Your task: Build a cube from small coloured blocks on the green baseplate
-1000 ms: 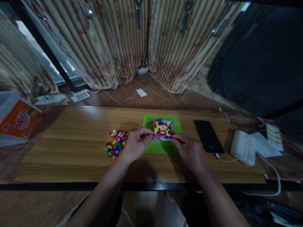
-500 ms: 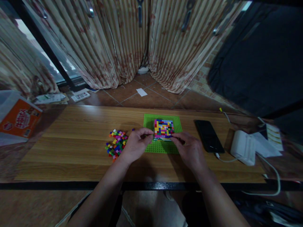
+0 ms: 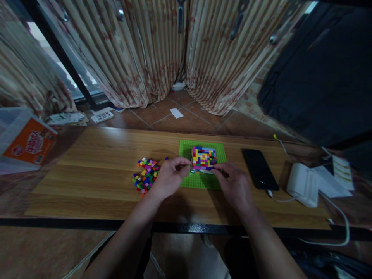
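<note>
A multicoloured block of small building bricks (image 3: 204, 156) sits on a green studded baseplate (image 3: 200, 183). At the block's left edge is my left hand (image 3: 170, 179), its thumb and forefinger pinched together. Whatever lies between those fingertips is too small to make out. My right hand (image 3: 234, 182) is closed at the front right corner, fingertips touching the block beside a dark blue or purple brick. Its fingers hide what they grip. Left of my left hand lies a pile of loose bricks (image 3: 144, 179), partly covered by that hand.
A black phone (image 3: 260, 169) with a cable and a white power adapter (image 3: 302, 184) lie on the wooden table (image 3: 95, 174) at the right. A clear plastic tub (image 3: 17, 112) with an orange label stands at the far left. Curtains (image 3: 145, 58) hang behind.
The whole view has shifted slightly, with the table's things a little further right in it. Both hands keep nearly the same pose at the block's edges.
</note>
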### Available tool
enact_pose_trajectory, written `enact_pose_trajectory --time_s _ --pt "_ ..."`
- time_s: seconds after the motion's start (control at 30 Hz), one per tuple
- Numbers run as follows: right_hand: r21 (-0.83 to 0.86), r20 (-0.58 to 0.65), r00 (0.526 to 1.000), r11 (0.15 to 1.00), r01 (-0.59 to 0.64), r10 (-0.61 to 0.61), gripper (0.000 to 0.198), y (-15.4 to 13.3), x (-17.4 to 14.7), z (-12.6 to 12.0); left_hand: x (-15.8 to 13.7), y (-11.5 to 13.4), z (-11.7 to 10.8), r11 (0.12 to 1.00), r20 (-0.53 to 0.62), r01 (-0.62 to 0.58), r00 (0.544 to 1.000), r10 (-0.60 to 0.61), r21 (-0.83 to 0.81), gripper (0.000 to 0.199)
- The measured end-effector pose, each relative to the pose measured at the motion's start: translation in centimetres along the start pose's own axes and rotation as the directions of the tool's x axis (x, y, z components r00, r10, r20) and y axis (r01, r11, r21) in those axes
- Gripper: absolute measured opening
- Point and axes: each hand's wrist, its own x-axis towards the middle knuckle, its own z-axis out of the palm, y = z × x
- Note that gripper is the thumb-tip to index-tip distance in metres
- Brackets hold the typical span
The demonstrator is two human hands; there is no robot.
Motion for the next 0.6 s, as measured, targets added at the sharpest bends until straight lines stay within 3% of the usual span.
enact_pose_trajectory --time_s 0.6 --pt "-0.049 -0.019 0.999 0.998 0.042 -0.043 0.016 -0.25 -0.16 -0.09 0.03 -0.04 -0.09 0.999 -0.033 -0.016 0.999 0.018 0.048 0.008"
